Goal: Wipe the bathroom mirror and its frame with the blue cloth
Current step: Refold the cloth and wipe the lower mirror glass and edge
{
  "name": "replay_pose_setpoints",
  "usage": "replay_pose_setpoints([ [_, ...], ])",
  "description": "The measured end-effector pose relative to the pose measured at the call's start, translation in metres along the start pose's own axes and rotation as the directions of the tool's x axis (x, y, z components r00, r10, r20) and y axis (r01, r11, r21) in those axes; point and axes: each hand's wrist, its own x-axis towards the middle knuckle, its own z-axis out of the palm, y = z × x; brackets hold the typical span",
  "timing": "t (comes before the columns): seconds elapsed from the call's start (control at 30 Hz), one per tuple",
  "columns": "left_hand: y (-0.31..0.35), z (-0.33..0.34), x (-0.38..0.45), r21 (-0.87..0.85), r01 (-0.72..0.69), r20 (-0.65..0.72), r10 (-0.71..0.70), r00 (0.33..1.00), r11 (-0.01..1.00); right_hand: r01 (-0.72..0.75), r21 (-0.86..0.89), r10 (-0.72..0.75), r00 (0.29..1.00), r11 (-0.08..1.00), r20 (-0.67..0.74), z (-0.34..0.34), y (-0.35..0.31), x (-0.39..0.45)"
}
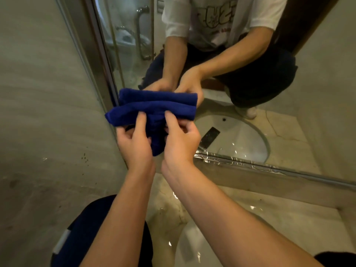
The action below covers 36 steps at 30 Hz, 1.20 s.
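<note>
Honestly the main risk I see is the blue cloth (pixel 152 110) getting bunched into a fat wad, which would probably smear the glass rather than clean it, since only a ridge of fabric would touch. It's folded into thick layers, with a loose tail hanging down between the palms, and that tail could drag across the wet desk (pixel 289 218) below and pick up water, leaving streaks on the mirror (pixel 240 83). Second worry: the chrome frame (pixel 250 163) along the mirror's bottom edge looks wet and shiny, so if the cloth slips out while pressing there, it likely drops toward the sink basin (pixel 194 247) nearer the person. Both hands are on the cloth, close together: the left hand (pixel 134 143) has its grip closed around the lower left part with the thumb laid on top, and the right hand (pixel 181 141) pinches the middle fold, thumb up on the fabric. Neither looks locked down hard from here, though that's my guess. As for the cloth itself, it's a deep royal blue, fuzzy terry-type texture, held up against the lower left corner of the mirror, right by the vertical frame strip (pixel 96 54) on the left, so its reflection sits directly behind it. Can't tell whether it's damp.
</note>
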Motion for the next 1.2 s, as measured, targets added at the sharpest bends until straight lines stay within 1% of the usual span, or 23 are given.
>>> replay_pose_setpoints([
  [0.1, 0.004, -0.003, 0.005, 0.063, 0.043, 0.035, -0.046, 0.998, 0.997, -0.098, -0.027, 0.098, 0.995, 0.995, 0.023, -0.005, 0.001, -0.001],
  [0.2, 0.005, -0.007, 0.010, 0.044, 0.118, 0.050, -0.120, 0.992, 0.992, -0.156, -0.083, 0.160, 0.986, 0.984, 0.043, -0.012, 0.002, -0.002],
  [0.33, 0.000, -0.004, 0.016, -0.004, 0.128, 0.036, -0.128, 0.991, 0.992, -0.198, -0.098, 0.204, 0.977, 0.975, 0.065, -0.019, 0.004, 0.001],
  [0.47, -0.008, -0.001, 0.017, -0.057, 0.103, 0.018, -0.102, 0.995, 0.993, -0.145, -0.056, 0.150, 0.984, 0.988, 0.093, -0.024, 0.008, 0.007],
  [0.57, -0.013, 0.007, 0.007, -0.078, 0.114, 0.012, -0.113, 0.993, 0.990, -0.117, -0.007, 0.118, 0.991, 0.993, 0.058, -0.034, 0.004, 0.013],
  [0.63, -0.019, 0.017, -0.008, -0.080, 0.135, 0.042, -0.132, 0.990, 0.988, -0.073, 0.012, 0.073, 0.997, 0.997, -0.001, -0.045, 0.000, 0.019],
  [0.67, -0.023, 0.024, -0.017, -0.077, 0.147, 0.070, -0.142, 0.987, 0.986, -0.028, 0.017, 0.029, 0.998, 0.999, -0.051, -0.052, -0.002, 0.022],
  [0.77, -0.038, 0.044, -0.047, -0.021, 0.179, 0.194, -0.171, 0.966, 0.984, 0.112, 0.019, -0.105, 0.967, 0.994, -0.234, -0.074, -0.010, 0.032],
  [0.83, -0.045, 0.052, -0.058, 0.033, 0.184, 0.255, -0.186, 0.949, 0.982, 0.131, 0.038, -0.115, 0.952, 0.991, -0.284, -0.083, -0.015, 0.034],
  [0.9, -0.043, 0.052, -0.058, 0.046, 0.204, 0.267, -0.209, 0.941, 0.978, 0.146, 0.021, -0.134, 0.950, 0.989, -0.282, -0.086, -0.015, 0.033],
  [1.0, -0.028, 0.043, -0.051, 0.021, 0.219, 0.282, -0.216, 0.935, 0.976, 0.169, -0.058, -0.178, 0.952, 0.984, -0.250, -0.073, -0.011, 0.027],
  [1.1, -0.012, 0.030, -0.037, 0.001, 0.174, 0.237, -0.169, 0.956, 0.985, 0.170, -0.078, -0.182, 0.964, 0.982, -0.194, -0.049, -0.002, 0.022],
  [1.2, 0.003, 0.014, -0.016, -0.083, 0.136, 0.163, -0.122, 0.979, 0.987, 0.155, -0.092, -0.167, 0.977, 0.984, -0.134, -0.022, 0.008, 0.013],
])
